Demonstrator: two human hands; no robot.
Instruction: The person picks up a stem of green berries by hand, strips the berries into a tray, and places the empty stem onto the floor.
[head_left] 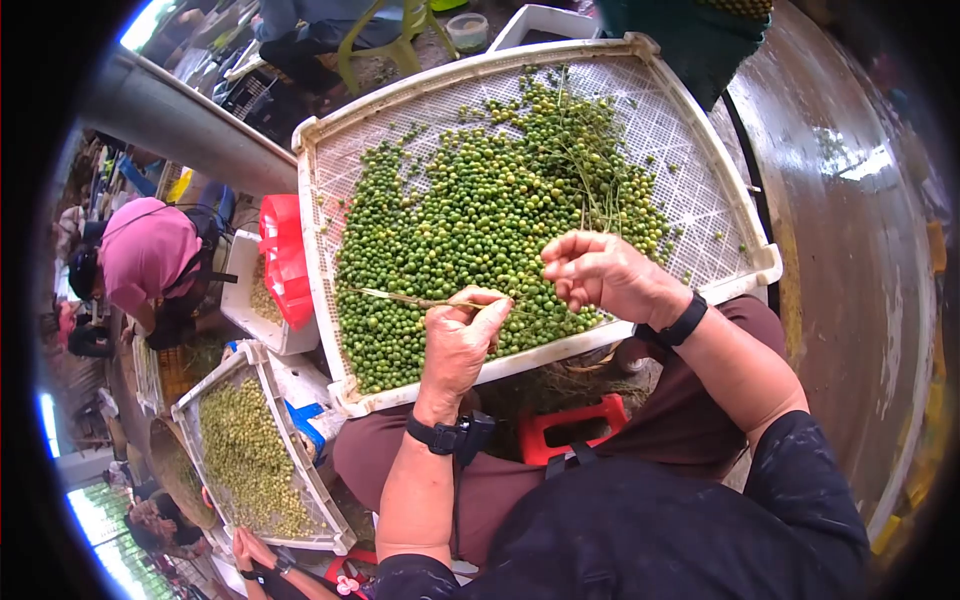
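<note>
A large white mesh tray (480, 66) holds a heap of small round green fruits (470, 205), with thin stems (590, 170) lying on them toward the upper right. Over the tray's near part, my left hand (462, 335) pinches a thin stalk (385, 296) whose pale end points left. My right hand (600, 275) hovers just above the fruits, to the right of my left hand. Its fingers are curled with the tips close together, and whatever lies between them is too small to make out.
A second tray (262, 385) of yellowish fruits stands at lower left, near a co-worker's hands (255, 550). Another person in pink (150, 250) bends over at far left. A red bag (285, 255) hangs beside the large tray; a red stool (575, 425) is below.
</note>
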